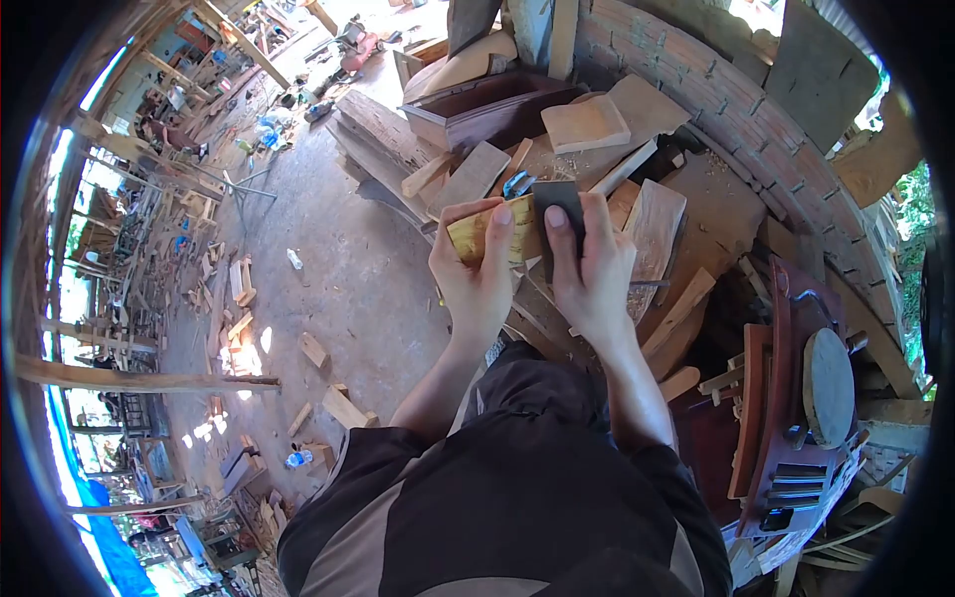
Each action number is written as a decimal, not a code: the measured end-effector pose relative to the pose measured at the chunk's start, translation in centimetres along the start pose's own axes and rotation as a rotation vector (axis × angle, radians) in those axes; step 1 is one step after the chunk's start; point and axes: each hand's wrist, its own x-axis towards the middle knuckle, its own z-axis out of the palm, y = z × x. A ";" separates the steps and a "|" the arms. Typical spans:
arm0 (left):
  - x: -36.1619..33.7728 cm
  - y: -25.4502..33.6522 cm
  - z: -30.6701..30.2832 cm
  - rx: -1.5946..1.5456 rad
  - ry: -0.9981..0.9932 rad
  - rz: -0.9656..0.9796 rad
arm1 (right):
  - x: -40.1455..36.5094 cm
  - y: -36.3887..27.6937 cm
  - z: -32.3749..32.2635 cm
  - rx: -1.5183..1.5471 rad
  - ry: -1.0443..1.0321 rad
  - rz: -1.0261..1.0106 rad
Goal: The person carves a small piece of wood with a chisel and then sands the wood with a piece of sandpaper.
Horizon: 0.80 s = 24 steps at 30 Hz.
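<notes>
My left hand [472, 281] is closed around a yellowish piece of wood [476, 237], its thumb lying on the upper face. Beside it, my right hand [599, 277] grips a dark grey flat rectangular block [553, 195] with the thumb pressed on its face. The block stands against the right end of the wood, and both are held up in front of my body. Fingers behind the two pieces are mostly hidden. A small blue-and-white packet [517, 184] shows just beyond the hands.
Offcuts and boards [657, 229] lie heaped ahead and to the right. A dark wooden box [497, 111] stands at the back, near a brick wall [696, 80]. Reddish furniture parts [786, 368] lean at right. Scraps and a plastic bottle [294, 259] lie on the concrete floor [368, 298].
</notes>
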 end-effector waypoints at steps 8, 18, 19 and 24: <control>-1.0 0.3 -0.2 0.091 -0.056 0.011 | 0.6 0.5 0.3 -0.148 0.079 -0.168; -0.6 -0.6 -1.4 0.189 -0.083 0.068 | 0.5 0.0 0.9 -0.185 0.055 -0.219; 0.1 -0.4 -1.5 0.182 -0.081 0.079 | -0.3 0.1 1.5 -0.160 0.049 -0.218; -1.1 0.0 -1.8 0.121 -0.098 0.097 | 0.7 0.4 1.1 -0.158 0.102 -0.224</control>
